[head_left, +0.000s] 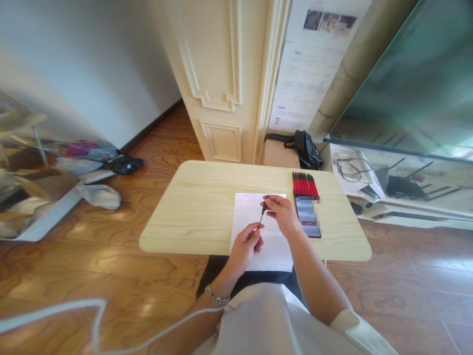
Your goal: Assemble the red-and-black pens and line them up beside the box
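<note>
Over a sheet of white paper (275,254), my two hands meet around a pen in parts. My right hand (284,213) pinches the black section (263,208) of the pen, and a thin dark refill runs down from it. Below, my left hand (244,247) is closed around the red pen barrel (258,227), of which only a small tip shows between thumb and finger. The refill's lower end meets the barrel's top; how far inside it sits I cannot tell.
Several red-and-black pens (305,185) lie in a neat row at the back right of the pale wooden table (192,207). A phone (309,229) lies just in front of them. A white cable (162,337) crosses near my left arm.
</note>
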The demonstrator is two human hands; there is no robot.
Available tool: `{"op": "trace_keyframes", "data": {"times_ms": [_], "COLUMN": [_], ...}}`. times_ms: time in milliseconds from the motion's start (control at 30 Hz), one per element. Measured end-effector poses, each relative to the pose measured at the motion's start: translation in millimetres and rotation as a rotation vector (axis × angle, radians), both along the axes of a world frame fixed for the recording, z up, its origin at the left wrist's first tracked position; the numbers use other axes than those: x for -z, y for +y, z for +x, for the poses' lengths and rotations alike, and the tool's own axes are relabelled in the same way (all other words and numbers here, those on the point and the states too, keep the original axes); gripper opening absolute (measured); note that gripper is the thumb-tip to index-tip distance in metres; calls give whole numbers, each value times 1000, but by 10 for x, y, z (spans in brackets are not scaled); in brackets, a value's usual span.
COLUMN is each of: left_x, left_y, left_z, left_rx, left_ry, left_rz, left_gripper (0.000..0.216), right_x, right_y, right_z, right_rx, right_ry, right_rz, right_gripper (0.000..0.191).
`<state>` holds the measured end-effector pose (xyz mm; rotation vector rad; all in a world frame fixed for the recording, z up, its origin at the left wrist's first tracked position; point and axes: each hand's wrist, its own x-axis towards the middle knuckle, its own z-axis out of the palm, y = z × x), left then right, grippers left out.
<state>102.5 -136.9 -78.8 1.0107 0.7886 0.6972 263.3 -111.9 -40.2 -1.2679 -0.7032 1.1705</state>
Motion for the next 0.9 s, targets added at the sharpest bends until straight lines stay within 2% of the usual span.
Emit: {"op": "trace_keyframes", "data": {"times_ms": [133,200,300,433,533,667,800,900], "left_x": [21,35,52,53,48,59,71,66], "left_y": [-10,2,32,58,60,60,56,49], "left_z": [-109,-168,-233,-263,-256,-230,-195,-155], "left_rx": [-22,-55,-97,-106,-109,-113,-128,-115], "left_ry": [1,1,-6,-6,-11,-24,-27,-26], "left_rz": [-25,-34,-37,-28,-21,-38,-41,-35], "left_gripper": [34,35,34,33,32,32,31,31], "right_x": [49,133,289,422,445,417,346,289], "right_y": [157,193,174,125,129,128,56,-29], "right_z": [70,42,-106,-349,-437,-412,-338,-319], "right_rx": [147,92,-64,-88,-117,-133,-58,-80], "right_ry": [-44,-221,-601,-974,-1146,-1109,-852,-646], "right_rz": [60,9,-138,-238,-271,-229,-121,-62], "right_gripper": [34,31,26,19,11,16,28,31]}}
